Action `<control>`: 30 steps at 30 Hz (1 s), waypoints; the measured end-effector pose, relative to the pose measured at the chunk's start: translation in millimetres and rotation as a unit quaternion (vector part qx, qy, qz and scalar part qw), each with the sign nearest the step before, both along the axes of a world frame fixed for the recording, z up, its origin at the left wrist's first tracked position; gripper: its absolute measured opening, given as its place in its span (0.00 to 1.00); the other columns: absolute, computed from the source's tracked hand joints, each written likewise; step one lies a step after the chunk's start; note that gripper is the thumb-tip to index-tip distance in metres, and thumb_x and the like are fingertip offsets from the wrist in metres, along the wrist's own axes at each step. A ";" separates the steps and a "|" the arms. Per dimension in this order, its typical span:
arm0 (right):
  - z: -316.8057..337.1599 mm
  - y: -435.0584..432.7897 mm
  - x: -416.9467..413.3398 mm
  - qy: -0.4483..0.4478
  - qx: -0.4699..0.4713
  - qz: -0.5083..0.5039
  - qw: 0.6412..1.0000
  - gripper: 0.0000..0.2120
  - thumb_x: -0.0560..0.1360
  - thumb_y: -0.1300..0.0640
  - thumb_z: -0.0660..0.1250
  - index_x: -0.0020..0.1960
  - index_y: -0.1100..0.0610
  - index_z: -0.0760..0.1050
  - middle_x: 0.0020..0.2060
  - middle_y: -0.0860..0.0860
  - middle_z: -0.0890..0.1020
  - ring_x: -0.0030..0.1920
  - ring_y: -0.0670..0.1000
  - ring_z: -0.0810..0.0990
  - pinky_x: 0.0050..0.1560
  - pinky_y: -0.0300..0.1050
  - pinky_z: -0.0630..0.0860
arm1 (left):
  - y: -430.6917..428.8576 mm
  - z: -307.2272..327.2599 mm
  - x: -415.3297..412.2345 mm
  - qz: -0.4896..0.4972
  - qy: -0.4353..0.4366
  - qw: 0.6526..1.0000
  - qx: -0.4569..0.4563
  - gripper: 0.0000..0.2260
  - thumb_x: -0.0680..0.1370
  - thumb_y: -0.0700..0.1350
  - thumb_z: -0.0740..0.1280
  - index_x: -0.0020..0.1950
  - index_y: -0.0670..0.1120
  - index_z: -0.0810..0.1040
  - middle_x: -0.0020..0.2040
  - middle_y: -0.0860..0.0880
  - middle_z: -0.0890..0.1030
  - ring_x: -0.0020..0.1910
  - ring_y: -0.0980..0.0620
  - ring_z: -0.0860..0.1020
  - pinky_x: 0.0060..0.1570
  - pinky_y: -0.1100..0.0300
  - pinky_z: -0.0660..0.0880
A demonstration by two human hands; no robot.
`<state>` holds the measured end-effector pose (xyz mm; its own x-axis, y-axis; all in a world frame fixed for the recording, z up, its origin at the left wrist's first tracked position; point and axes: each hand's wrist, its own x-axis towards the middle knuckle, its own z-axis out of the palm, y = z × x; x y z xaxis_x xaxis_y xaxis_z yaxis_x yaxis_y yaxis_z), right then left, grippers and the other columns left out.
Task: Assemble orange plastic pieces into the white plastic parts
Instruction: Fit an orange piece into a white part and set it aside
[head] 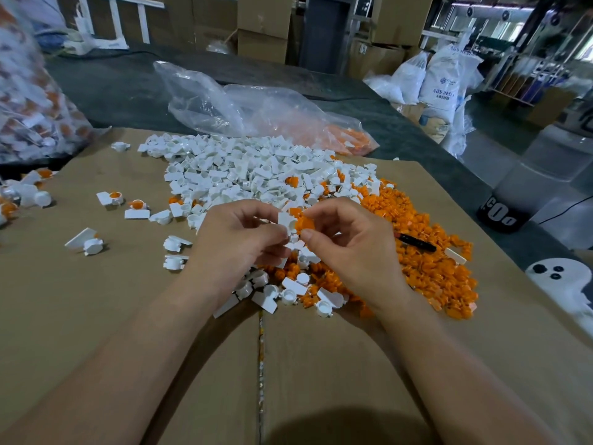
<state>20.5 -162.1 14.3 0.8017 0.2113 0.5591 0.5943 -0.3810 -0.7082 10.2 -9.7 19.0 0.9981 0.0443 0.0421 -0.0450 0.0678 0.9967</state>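
Note:
My left hand pinches a white plastic part between thumb and fingers, above the piles. My right hand pinches an orange piece and holds it against the white part's right side. Behind my hands a big heap of white parts spreads over the cardboard. A heap of orange pieces lies to the right, partly hidden by my right hand. Two joined white-and-orange units lie to the left.
Brown cardboard covers the work surface. A clear bag with orange pieces lies at the back, another filled bag at far left. A dark marker rests on the orange heap. Loose white parts scatter left.

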 end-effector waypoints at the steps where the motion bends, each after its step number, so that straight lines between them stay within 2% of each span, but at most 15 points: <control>1: -0.5 0.8 0.1 0.001 -0.005 0.000 1.000 0.15 0.70 0.65 0.71 0.44 0.46 0.74 0.34 0.44 0.77 0.35 0.46 0.76 0.35 0.32 0.74 | -0.6 0.7 -0.8 -0.006 -0.006 1.000 0.005 0.08 0.72 0.31 0.68 0.38 0.44 0.79 0.29 0.46 0.82 0.28 0.50 0.81 0.28 0.64 0.77; 6: -1.8 1.1 0.6 0.003 -0.020 -0.022 1.000 0.10 0.70 0.65 0.71 0.44 0.52 0.76 0.31 0.43 0.75 0.33 0.43 0.75 0.34 0.29 0.71 | -3.0 0.6 -2.3 -0.020 -0.030 0.999 0.016 0.09 0.72 0.31 0.68 0.40 0.45 0.80 0.29 0.46 0.81 0.28 0.52 0.81 0.29 0.64 0.78; 11: -1.2 0.9 -0.9 -0.040 -0.073 -0.042 0.996 0.05 0.70 0.65 0.71 0.45 0.62 0.79 0.31 0.44 0.75 0.32 0.45 0.75 0.34 0.34 0.73 | -3.4 -0.8 -2.7 -0.023 -0.035 0.999 0.028 0.09 0.72 0.31 0.68 0.40 0.45 0.80 0.29 0.45 0.81 0.29 0.52 0.81 0.30 0.63 0.78; 17: 0.4 3.6 -3.5 -0.047 -0.102 -0.066 0.991 0.03 0.69 0.65 0.71 0.43 0.62 0.80 0.32 0.51 0.79 0.31 0.47 0.77 0.33 0.42 0.76 | -5.7 -4.0 -3.2 0.000 -0.051 0.996 0.079 0.08 0.72 0.32 0.69 0.43 0.44 0.81 0.29 0.49 0.82 0.28 0.55 0.81 0.31 0.65 0.78; 20: 0.4 3.9 -3.4 -0.040 -0.103 -0.069 0.991 0.03 0.69 0.66 0.71 0.42 0.62 0.80 0.32 0.50 0.79 0.31 0.48 0.77 0.33 0.46 0.77 | -7.4 -5.7 -3.1 0.028 -0.069 0.988 0.136 0.10 0.72 0.33 0.70 0.41 0.49 0.81 0.31 0.49 0.82 0.30 0.54 0.81 0.36 0.59 0.81; 23: -0.2 4.6 -3.3 -0.043 -0.106 -0.067 0.991 0.03 0.68 0.66 0.71 0.42 0.62 0.80 0.31 0.50 0.80 0.30 0.48 0.77 0.32 0.49 0.77 | -8.8 -5.9 -7.0 0.041 -0.094 0.977 0.187 0.11 0.72 0.36 0.71 0.40 0.53 0.81 0.32 0.50 0.82 0.31 0.52 0.81 0.35 0.57 0.79; 25: -1.0 3.8 -2.6 -0.039 -0.102 -0.062 0.992 0.04 0.68 0.66 0.71 0.43 0.62 0.81 0.31 0.48 0.80 0.30 0.45 0.78 0.32 0.45 0.77 | -8.4 -5.7 -7.3 0.039 -0.093 0.977 0.188 0.10 0.72 0.37 0.71 0.39 0.53 0.81 0.32 0.49 0.82 0.32 0.51 0.81 0.35 0.57 0.79; 27: -1.1 1.9 -1.3 -0.021 -0.080 -0.051 0.995 0.06 0.69 0.65 0.72 0.45 0.61 0.82 0.31 0.41 0.77 0.32 0.40 0.77 0.34 0.34 0.76 | -6.9 -4.4 -6.0 0.025 -0.070 0.987 0.141 0.09 0.72 0.35 0.70 0.39 0.50 0.82 0.32 0.47 0.83 0.32 0.50 0.82 0.35 0.59 0.80; 28: -1.0 0.7 -0.3 -0.007 -0.067 -0.041 0.997 0.07 0.69 0.64 0.72 0.48 0.61 0.82 0.32 0.38 0.76 0.34 0.38 0.77 0.36 0.31 0.75 | -6.0 -3.3 -5.3 0.018 -0.057 0.992 0.109 0.10 0.72 0.33 0.70 0.39 0.48 0.82 0.31 0.47 0.82 0.31 0.51 0.82 0.34 0.61 0.80; 30: -0.4 -1.2 0.5 0.010 -0.052 -0.019 0.998 0.11 0.69 0.63 0.72 0.51 0.60 0.81 0.34 0.39 0.77 0.37 0.39 0.79 0.39 0.31 0.76 | -4.7 -1.1 -5.3 0.005 -0.040 0.998 0.052 0.12 0.72 0.30 0.68 0.37 0.47 0.81 0.29 0.47 0.82 0.28 0.52 0.81 0.31 0.63 0.78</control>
<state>21.0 -163.3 13.9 0.8209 0.2371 0.5195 0.5645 -0.4744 -0.6755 5.0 -14.4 17.9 0.9909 0.0451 0.1268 -0.1253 -0.0357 0.9915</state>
